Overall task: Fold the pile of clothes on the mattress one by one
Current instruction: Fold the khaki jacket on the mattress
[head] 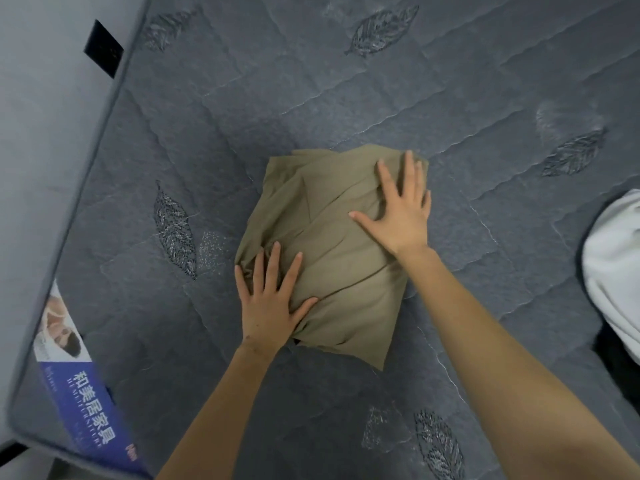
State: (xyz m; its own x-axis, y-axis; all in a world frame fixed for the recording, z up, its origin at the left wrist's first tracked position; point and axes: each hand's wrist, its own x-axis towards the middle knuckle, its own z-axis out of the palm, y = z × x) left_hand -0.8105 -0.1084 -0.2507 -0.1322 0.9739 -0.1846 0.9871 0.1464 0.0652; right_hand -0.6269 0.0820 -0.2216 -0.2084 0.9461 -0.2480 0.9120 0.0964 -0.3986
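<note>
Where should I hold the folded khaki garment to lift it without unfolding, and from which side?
Slide a flat hand under each side: the left hand from its left edge, the right hand from its right. The garment is a soft, loosely folded bundle lying flat on the mattress, so pinching one edge would likely let the layers open.

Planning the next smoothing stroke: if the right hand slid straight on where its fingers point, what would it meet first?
The right hand lies flat on the khaki garment, fingertips near its far edge. Straight on, it would likely slide off onto bare mattress; nothing else shows in that line.
</note>
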